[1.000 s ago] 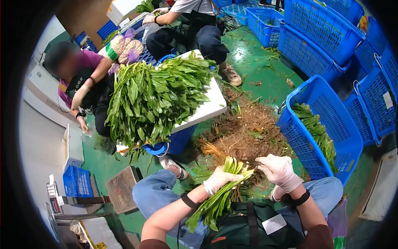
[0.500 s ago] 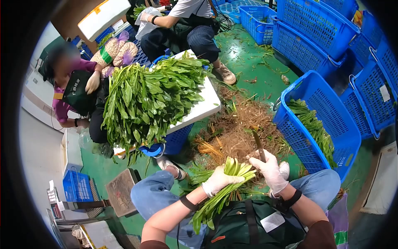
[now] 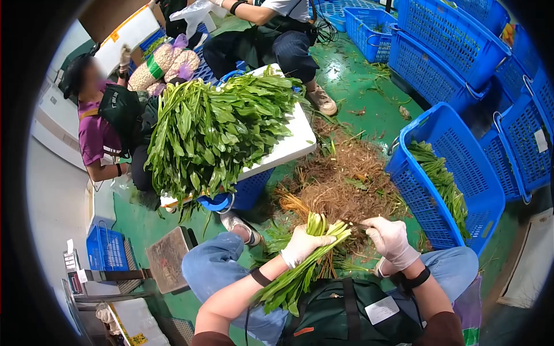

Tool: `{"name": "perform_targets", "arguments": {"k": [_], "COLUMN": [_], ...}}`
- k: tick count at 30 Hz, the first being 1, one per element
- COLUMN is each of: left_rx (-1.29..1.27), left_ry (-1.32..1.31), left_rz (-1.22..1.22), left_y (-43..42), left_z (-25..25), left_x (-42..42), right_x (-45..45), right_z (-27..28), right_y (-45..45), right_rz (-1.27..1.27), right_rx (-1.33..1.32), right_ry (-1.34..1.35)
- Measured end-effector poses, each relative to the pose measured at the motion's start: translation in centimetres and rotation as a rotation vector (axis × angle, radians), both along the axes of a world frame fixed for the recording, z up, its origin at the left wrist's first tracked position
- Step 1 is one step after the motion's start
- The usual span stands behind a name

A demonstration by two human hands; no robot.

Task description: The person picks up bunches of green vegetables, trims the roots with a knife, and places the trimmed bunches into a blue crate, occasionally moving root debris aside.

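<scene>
The left hand point(image 3: 307, 244) clenches the greens point(image 3: 300, 281); stem ends point(image 3: 341, 232) slant from its fingers toward the right hand point(image 3: 393, 237), gripping a knife point(image 3: 360, 225).

1. Cannot see the handle of the knife point(image 3: 359, 225), covered by the right hand point(image 3: 392, 240).
2. Cannot see the middle of the held greens point(image 3: 316, 262), wrapped by the left hand point(image 3: 307, 247).
3. Cannot read the white label point(image 3: 381, 311), too small.
4. Cannot see the head of the person in white point(image 3: 283, 52), cut off by the top edge.
5. Can find only blur across the face of the person in purple point(image 3: 99, 132).
</scene>
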State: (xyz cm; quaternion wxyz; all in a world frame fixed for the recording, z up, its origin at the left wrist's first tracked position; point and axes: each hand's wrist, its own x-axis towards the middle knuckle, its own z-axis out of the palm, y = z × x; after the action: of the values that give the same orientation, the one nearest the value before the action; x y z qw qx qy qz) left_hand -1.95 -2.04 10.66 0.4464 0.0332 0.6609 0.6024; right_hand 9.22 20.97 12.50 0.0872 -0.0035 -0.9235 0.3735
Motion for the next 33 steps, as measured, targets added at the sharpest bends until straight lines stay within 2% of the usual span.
{"name": "perform_targets", "arguments": {"k": [2,12,15,17,18,19,20,21,22,23,24,25,28,29,32,33], "left_rx": [0.006,-0.006,-0.03,-0.036,-0.03,0.006,0.047,0.155,0.16,0.135,0.104,0.08,0.112,0.113,0.148,0.163], "left_ry": [-0.01,0.106,0.133,0.177,0.187,0.157,0.117,0.068,0.066,-0.082,-0.23,-0.314,-0.393,-0.39,-0.483,-0.528], "left_rz": [0.018,-0.029,0.0,0.025,0.019,0.055,0.101,0.17,0.179,0.165,0.145,0.107,0.083,0.092,0.099,0.079], "left_y": [0.1,0.4,0.2,-0.2,-0.4,-0.6,-0.6,-0.5,-0.3,-0.3,-0.4,-0.3,-0.1,0.3,0.6,0.6], "left_z": [-0.2,0.2,0.0,-0.8,-0.4,0.1,0.2,-0.8,-0.6,-0.1,0.2,0.2,-0.6,-0.7,0.0,0.2], "left_x": [0.1,0.4,0.5,0.2,-0.1,-0.4,-0.3,-0.1,-0.1,-0.3,-0.5,-0.6,-0.2,-0.1,0.4,0.4], "right_x": [0.0,0.0,0.1,0.8,0.5,0.7,0.4,0.0,-0.2,0.0,0.1,0.1,-0.2,-0.2,-0.4,-0.6], "right_z": [-0.9,-0.7,-2.1,-6.4,-6.3,-6.3,-4.8,-3.2,-2.1,-1.8,0.2,0.0,-1.8,-0.7,-0.4,-1.1], "right_y": [-0.5,-1.5,-0.5,2.8,3.6,3.6,2.7,1.5,0.4,-0.5,-1.7,-2.3,-3.7,-4.0,-5.4,-5.8], "right_rz": [0.042,0.063,0.065,-0.087,-0.17,-0.276,-0.275,-0.331,-0.383,-0.35,-0.306,-0.254,-0.217,-0.244,-0.282,-0.318], "right_rx": [0.156,0.443,0.401,0.44,0.451,0.388,0.397,0.155,-0.096,-0.197,-0.21,-0.242,-0.458,-0.484,-0.366,-0.428], "right_ry": [0.157,0.076,0.041,-0.246,-0.356,-0.302,-0.3,-0.145,0.008,0.016,-0.052,-0.005,0.051,-0.089,-0.146,-0.151]}}
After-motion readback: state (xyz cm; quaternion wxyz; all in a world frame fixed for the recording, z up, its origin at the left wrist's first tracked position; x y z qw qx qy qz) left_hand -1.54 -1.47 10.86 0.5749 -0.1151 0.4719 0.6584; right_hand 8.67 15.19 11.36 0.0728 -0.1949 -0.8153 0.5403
